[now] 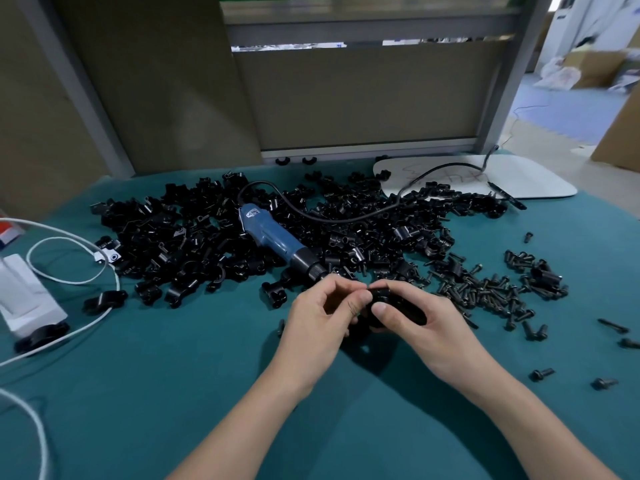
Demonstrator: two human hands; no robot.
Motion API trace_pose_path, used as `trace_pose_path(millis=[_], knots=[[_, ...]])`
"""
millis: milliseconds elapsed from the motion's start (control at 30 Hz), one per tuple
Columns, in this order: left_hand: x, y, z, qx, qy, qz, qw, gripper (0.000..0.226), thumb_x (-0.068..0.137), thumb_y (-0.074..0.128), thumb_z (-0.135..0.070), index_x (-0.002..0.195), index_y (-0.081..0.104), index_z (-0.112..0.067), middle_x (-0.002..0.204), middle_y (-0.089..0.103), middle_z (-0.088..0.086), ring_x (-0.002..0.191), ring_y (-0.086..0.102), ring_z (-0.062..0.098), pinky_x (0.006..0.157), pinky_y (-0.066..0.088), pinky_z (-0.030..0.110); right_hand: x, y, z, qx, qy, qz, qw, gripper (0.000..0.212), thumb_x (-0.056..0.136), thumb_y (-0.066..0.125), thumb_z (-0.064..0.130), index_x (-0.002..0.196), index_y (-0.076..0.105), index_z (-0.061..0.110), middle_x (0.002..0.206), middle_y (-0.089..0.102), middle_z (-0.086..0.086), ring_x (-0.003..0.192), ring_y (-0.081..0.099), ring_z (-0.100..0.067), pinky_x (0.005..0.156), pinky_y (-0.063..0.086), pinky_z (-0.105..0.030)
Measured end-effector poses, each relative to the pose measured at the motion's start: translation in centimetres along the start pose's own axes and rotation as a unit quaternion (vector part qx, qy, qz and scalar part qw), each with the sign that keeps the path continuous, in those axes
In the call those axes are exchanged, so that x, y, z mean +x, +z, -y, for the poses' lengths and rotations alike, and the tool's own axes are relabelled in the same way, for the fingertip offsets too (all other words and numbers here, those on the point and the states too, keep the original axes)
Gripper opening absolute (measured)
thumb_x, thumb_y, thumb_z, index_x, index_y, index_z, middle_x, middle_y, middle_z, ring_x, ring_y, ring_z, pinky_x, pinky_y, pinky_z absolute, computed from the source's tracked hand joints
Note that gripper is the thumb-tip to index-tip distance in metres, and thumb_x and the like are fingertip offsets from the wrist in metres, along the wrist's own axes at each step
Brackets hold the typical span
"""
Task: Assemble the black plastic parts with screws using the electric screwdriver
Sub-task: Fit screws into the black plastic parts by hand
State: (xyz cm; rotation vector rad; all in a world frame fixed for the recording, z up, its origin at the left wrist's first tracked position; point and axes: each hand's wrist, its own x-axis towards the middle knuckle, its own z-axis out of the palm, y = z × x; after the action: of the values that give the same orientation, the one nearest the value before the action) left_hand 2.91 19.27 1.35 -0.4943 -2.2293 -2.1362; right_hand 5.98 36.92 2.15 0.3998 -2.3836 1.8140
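Part of black plastic [401, 306] sits between your two hands, just above the green table [173, 393]. Your left hand [318, 320] pinches its left end with curled fingers, and your right hand [426, 327] grips it with the thumb on top. Just behind them the blue screwdriver [273, 237] lies on the big pile of black parts [180, 237]. Loose screws [485, 289] lie to the right.

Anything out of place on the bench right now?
No visible damage. The electric screwdriver lies on the pile of black parts, its cord trailing over them. A few loose screws sit apart from the screw heap, toward the right.
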Motion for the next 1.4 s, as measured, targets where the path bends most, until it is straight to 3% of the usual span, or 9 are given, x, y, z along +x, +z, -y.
trace_pose_path(millis=[133,333,467,567,667,700,800,1100,1400], knots=[[0.11,0.11,-0.15,-0.054,-0.012,0.017,0.998,0.02,0.091,0.074,-0.027,0.108,0.069,-0.037,0.094,0.069,-0.006,0.077,0.063,0.011,0.063,0.054,0.024,0.06,-0.01,-0.24,0.002,-0.001,-0.009,1.0,0.021,0.092,0.065,0.04,0.111,0.07,0.048,0.1,0.078,0.013,0.091,0.074,-0.005,0.08,0.054,-0.013],[0.0,-0.17,-0.16,0.005,-0.042,0.005,0.999,0.023,0.09,0.061,-0.054,0.088,0.068,-0.032,0.064,0.065,-0.002,0.053,0.057,0.012,0.052,0.044,0.018,0.08,-0.07,-0.64,-0.005,0.004,-0.015,1.0,0.022,0.09,0.066,0.046,0.111,0.07,0.05,0.099,0.077,0.01,0.091,0.073,-0.005,0.078,0.051,-0.011],[0.01,-0.07,0.01,-0.01,-0.026,-0.001,1.0,0.008,0.095,0.069,-0.028,0.089,0.072,-0.03,0.07,0.067,-0.006,0.061,0.06,0.008,0.056,0.048,0.018,0.09,-0.11,-0.6,-0.006,0.004,-0.012,1.0,0.019,0.091,0.066,0.043,0.109,0.07,0.047,0.098,0.077,0.012,0.089,0.073,-0.003,0.077,0.05,-0.009],[0.06,0.14,0.02,-0.028,-0.003,0.005,1.0,0.016,0.093,0.071,-0.015,0.093,0.072,-0.031,0.08,0.069,-0.008,0.073,0.063,0.008,0.062,0.053,0.022,0.05,-0.17,-0.61,0.007,0.002,-0.012,1.0,0.019,0.092,0.066,0.04,0.11,0.071,0.046,0.1,0.078,0.01,0.091,0.074,-0.006,0.081,0.053,-0.013],[-0.01,0.11,-0.06,-0.042,-0.004,-0.001,0.999,0.011,0.093,0.071,-0.026,0.1,0.068,-0.034,0.085,0.069,-0.009,0.073,0.062,0.011,0.06,0.053,0.024,0.08,-0.16,-0.67,0.011,0.003,-0.013,1.0,0.021,0.091,0.067,0.042,0.111,0.071,0.045,0.101,0.078,0.006,0.093,0.075,-0.013,0.085,0.058,-0.023],[-0.05,0.02,-0.2,-0.035,-0.015,-0.004,0.999,0.004,0.094,0.069,-0.033,0.098,0.068,-0.034,0.082,0.069,-0.008,0.069,0.06,0.011,0.057,0.052,0.024,0.08,-0.14,-0.65,0.007,0.003,-0.015,1.0,0.021,0.09,0.067,0.043,0.111,0.07,0.045,0.1,0.078,0.007,0.092,0.075,-0.012,0.084,0.058,-0.022],[-0.16,-0.1,-0.07,0.024,-0.036,0.004,0.999,0.022,0.094,0.059,-0.052,0.085,0.068,-0.034,0.063,0.062,-0.004,0.055,0.054,0.01,0.054,0.047,0.025,0.03,-0.11,-0.44,-0.013,0.001,-0.011,1.0,0.022,0.09,0.066,0.045,0.111,0.069,0.047,0.095,0.077,0.013,0.086,0.072,-0.002,0.076,0.05,-0.009],[-0.27,0.2,-0.01,-0.016,0.004,-0.014,1.0,0.008,0.096,0.068,-0.017,0.095,0.073,-0.023,0.08,0.072,-0.004,0.074,0.066,0.01,0.07,0.055,0.023,-0.07,-0.23,-0.32,-0.008,0.004,0.0,1.0,0.021,0.091,0.065,0.042,0.11,0.071,0.045,0.098,0.078,0.012,0.089,0.073,-0.004,0.078,0.051,-0.011],[-0.18,0.23,-0.28,-0.042,0.002,-0.009,0.999,0.01,0.095,0.068,-0.012,0.099,0.072,-0.02,0.085,0.073,-0.008,0.079,0.067,0.005,0.073,0.054,0.02,-0.06,-0.15,-0.24,-0.011,-0.003,-0.006,1.0,0.022,0.091,0.066,0.042,0.112,0.07,0.047,0.098,0.078,0.013,0.089,0.073,-0.002,0.078,0.05,-0.009]])
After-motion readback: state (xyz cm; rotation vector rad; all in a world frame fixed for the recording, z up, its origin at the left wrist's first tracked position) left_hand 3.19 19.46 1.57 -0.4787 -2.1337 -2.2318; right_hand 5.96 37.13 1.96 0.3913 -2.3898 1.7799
